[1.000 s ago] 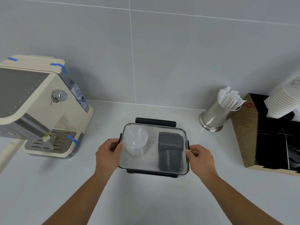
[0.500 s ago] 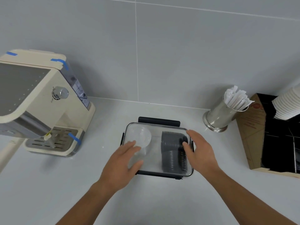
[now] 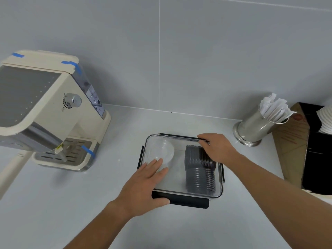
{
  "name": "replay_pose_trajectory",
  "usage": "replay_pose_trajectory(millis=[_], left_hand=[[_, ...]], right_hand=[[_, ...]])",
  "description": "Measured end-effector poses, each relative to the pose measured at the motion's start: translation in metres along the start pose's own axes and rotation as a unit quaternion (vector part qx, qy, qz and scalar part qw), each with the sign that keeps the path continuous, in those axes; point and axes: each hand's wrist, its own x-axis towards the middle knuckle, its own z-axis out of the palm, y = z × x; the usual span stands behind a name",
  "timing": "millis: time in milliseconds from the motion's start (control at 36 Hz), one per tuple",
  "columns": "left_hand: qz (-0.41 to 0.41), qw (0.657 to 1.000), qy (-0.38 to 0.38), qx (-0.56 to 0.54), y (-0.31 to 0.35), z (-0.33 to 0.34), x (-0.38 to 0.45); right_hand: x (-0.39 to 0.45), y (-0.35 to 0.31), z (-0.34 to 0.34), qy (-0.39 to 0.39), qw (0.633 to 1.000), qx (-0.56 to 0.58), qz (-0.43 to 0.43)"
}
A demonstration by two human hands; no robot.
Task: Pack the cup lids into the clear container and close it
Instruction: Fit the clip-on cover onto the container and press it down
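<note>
The clear container (image 3: pixel 218 192) sits on the counter with its transparent cover on top. Inside it a stack of dark grey cup lids (image 3: pixel 198 175) lies on the right and clear domed lids (image 3: pixel 159 150) on the left. My left hand (image 3: pixel 143 184) lies flat on the cover's near left corner, thumb against the black front latch (image 3: pixel 190 201), which sticks out. My right hand (image 3: pixel 217 148) reaches over the far right corner, fingers pressing on the black rear latch (image 3: pixel 177 136). Black side latches lie flat against the left and right walls.
A cream espresso machine (image 3: pixel 53 112) with blue tape stands at the left. At the right are a steel canister of wrapped straws (image 3: pixel 258 126), a brown-and-black cardboard organiser (image 3: pixel 305 148) and a stack of white paper cups (image 3: pixel 325 121). Grey tiled wall behind.
Both hands left the container's sides. My left hand moved onto the cover's near left corner and front latch; my right hand reached to the far right corner and rear latch.
</note>
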Motion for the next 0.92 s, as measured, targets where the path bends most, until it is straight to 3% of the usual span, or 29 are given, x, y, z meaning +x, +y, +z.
replay_pose_trajectory(millis=[500,917], left_hand=[[0.079,0.982,0.134,0.102,-0.009,0.025,0.009],[0.092,0.975,0.171,0.111,-0.013,0.031,0.010]], right_hand=[[0.024,0.005,-0.018,-0.074,0.997,0.025,-0.008],[0.019,0.004,-0.012,-0.053,0.998,0.038,-0.004]])
